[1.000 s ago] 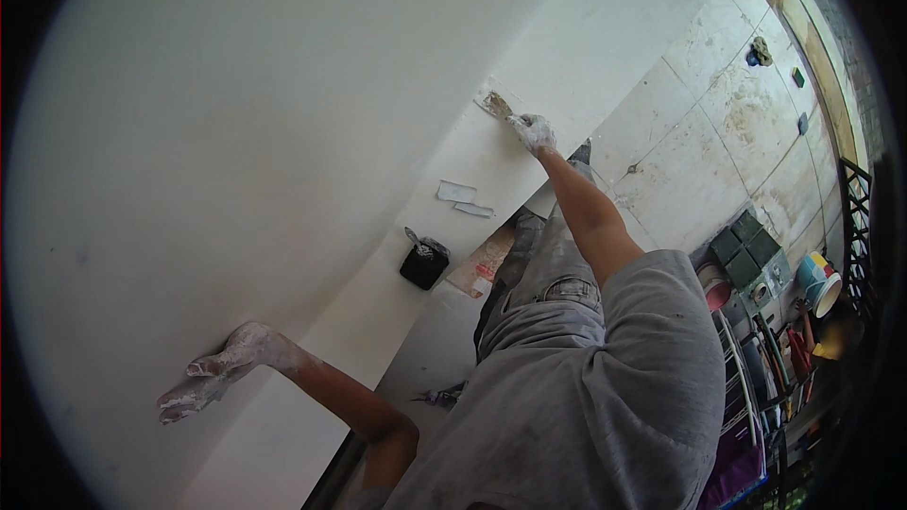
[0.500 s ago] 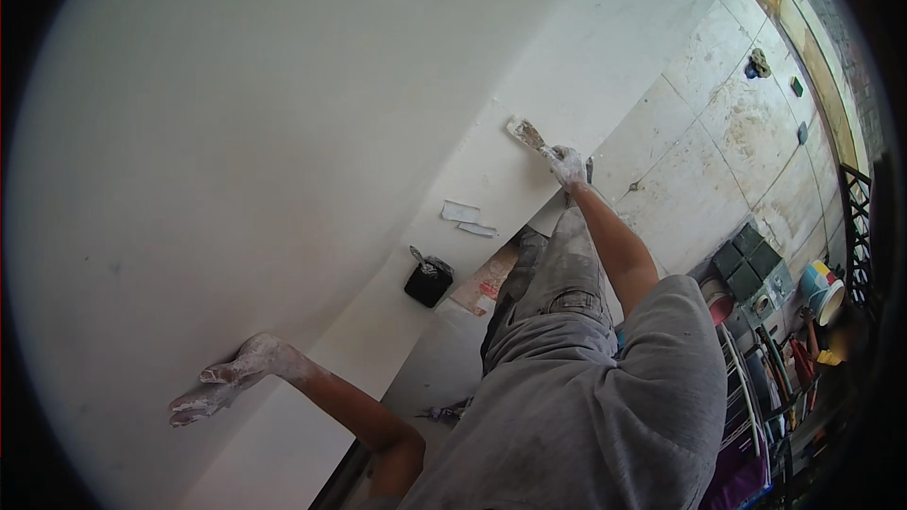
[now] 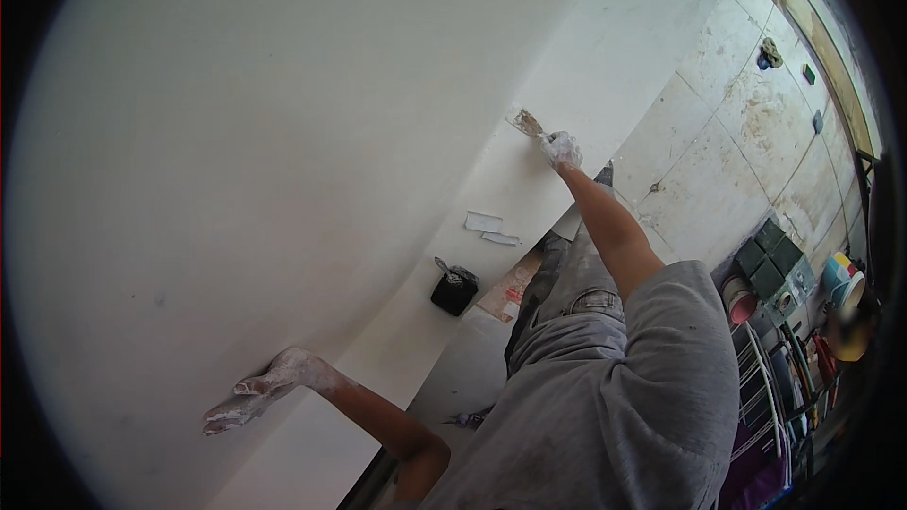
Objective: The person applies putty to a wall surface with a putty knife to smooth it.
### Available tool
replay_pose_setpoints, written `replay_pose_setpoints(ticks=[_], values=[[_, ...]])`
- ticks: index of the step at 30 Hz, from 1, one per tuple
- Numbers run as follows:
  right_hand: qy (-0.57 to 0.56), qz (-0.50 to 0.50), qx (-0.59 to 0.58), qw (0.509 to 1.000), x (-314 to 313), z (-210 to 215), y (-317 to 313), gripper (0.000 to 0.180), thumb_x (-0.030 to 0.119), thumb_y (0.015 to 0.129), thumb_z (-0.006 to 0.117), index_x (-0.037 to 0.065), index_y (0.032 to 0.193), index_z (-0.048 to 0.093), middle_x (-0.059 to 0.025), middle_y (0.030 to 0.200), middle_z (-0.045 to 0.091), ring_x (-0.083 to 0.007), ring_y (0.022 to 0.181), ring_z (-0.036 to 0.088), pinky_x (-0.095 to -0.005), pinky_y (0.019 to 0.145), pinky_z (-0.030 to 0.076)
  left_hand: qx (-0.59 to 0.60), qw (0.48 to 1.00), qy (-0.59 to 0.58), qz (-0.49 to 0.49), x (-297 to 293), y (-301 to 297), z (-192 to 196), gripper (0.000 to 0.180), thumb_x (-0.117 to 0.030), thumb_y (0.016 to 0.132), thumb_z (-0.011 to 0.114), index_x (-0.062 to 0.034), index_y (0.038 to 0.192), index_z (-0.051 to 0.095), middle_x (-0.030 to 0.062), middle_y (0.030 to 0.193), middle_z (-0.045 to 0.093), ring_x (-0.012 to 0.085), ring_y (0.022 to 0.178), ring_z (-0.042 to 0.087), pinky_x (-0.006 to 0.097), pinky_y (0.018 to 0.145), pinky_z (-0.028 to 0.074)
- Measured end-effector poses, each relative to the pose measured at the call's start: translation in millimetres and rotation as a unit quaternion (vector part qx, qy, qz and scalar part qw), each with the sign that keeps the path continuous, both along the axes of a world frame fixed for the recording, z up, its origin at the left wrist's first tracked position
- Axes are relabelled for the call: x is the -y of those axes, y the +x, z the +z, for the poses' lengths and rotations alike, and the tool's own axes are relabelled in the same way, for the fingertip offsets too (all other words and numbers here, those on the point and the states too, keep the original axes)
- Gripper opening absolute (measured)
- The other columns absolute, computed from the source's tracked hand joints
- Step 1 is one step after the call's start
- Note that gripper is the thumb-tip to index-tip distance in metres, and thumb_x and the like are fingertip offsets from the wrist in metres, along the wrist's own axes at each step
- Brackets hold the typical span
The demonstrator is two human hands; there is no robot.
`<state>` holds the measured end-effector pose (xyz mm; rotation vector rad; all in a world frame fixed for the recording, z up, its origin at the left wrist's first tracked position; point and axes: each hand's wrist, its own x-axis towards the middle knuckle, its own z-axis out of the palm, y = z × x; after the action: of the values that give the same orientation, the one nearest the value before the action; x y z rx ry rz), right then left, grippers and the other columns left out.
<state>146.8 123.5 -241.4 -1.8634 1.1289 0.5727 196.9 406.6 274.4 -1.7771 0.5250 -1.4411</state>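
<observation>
My right hand (image 3: 561, 148), coated in white powder, grips a putty knife (image 3: 528, 124) by its handle. Its smeared blade is at the white ledge (image 3: 416, 316), close to the corner where the ledge meets the white wall (image 3: 283, 161). At the lower left, my left hand (image 3: 269, 389) is open with fingers stretched out, apparently resting on the wall; it holds nothing and is dusted white too. On the ledge between my hands stands a black square container (image 3: 454, 294) with a whitened tool (image 3: 444, 268) across it. Two pale flat strips (image 3: 483, 222) lie just beyond it.
Below the ledge on the right is a stained tiled floor (image 3: 704, 189). Dark green square pieces (image 3: 770, 260), a pinkish bucket (image 3: 739, 302) and a multicoloured bucket (image 3: 844, 281) stand there. A rack with white rods (image 3: 756, 378) is at lower right; a crumpled rag (image 3: 770, 53) lies farther off.
My right hand has moved the putty knife across the ledge toward the wall corner. The whole view has shifted slightly; my left hand keeps its spread pose at the wall.
</observation>
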Motion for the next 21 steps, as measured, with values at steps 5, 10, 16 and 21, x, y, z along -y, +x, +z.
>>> replay_pose_setpoints(ticks=[5, 10, 16, 21], values=[[0.03, 0.005, 0.056, 0.998, 1.4, -8.0, -9.6, 0.042, 0.047, 0.079, 0.058, 0.011, 0.098, 0.068, -0.016, 0.095, 0.066, -0.0342, 0.092, 0.062, -0.0424, 0.081, 0.047, 0.001, 1.0, -0.003, 0.003, -3.2, 1.5, 14.6, 0.051, -0.028, 0.099, 0.016, -0.005, 0.144, 0.012, 0.0198, 0.148, 0.017, 0.0389, 0.138, 0.012, 0.057, 0.108, 0.013], [0.053, -0.014, 0.101, 0.993, 3.2, -18.8, -17.4, 0.043, 0.049, 0.079, 0.059, 0.011, 0.097, 0.068, -0.0164, 0.093, 0.066, -0.0354, 0.09, 0.062, -0.0427, 0.079, 0.047, 0.001, 0.999, -0.037, -0.007, 11.5, 10.1, 3.0, 0.051, -0.027, 0.099, 0.017, -0.0065, 0.145, 0.011, 0.0199, 0.148, 0.017, 0.0403, 0.137, 0.013, 0.059, 0.107, 0.014], [0.04, 0.014, 0.122, 0.992, 13.5, 5.7, -20.1, 0.043, 0.048, 0.08, 0.058, 0.011, 0.099, 0.068, -0.0162, 0.093, 0.066, -0.0345, 0.092, 0.062, -0.0429, 0.08, 0.047, -0.016, 0.997, -0.078, -0.012, 14.6, -4.4, -1.7, 0.05, -0.026, 0.099, 0.018, -0.0082, 0.145, 0.01, 0.0199, 0.148, 0.017, 0.0421, 0.136, 0.014, 0.061, 0.106, 0.015], [0.074, 0.057, 0.135, 0.986, 33.0, 30.1, -32.2, 0.044, 0.049, 0.08, 0.058, 0.009, 0.097, 0.068, -0.0169, 0.092, 0.066, -0.0338, 0.09, 0.062, -0.0411, 0.079, 0.047, -0.012, 0.983, -0.18, 0.018, 0.2, -11.2, -6.2, 0.055, -0.033, 0.098, 0.017, -0.0028, 0.144, 0.013, 0.0215, 0.148, 0.016, 0.043, 0.136, 0.012, 0.059, 0.107, 0.013]])
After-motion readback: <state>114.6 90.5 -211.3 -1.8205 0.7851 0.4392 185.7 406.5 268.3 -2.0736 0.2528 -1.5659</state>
